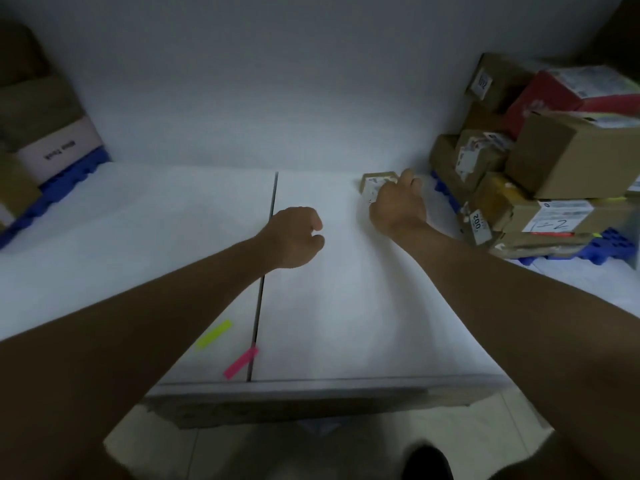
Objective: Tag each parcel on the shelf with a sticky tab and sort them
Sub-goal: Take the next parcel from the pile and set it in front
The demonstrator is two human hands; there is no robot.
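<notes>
A white shelf (346, 289) is seen from above, split by a dark seam down its middle. At the right end, a big pile of boxes (540, 161) is stacked on a blue pallet (613, 244). At the left end, more boxes (45, 133) are stacked on another blue pallet (69, 181).

The right hand (398, 206) is stretched out to a small parcel (375, 183) near the back of the shelf, just left of the big pile. The parcel is gripped from the near side, with the fingers curled over its right edge and top. Most of the parcel is hidden by the hand.

The left hand (294, 237) is held over the seam, curled into a loose fist. Nothing is seen in it.

Near the front edge, a yellow tab (214, 334) and a pink tab (241, 362) are stuck flat on the shelf, well apart from both hands.
</notes>
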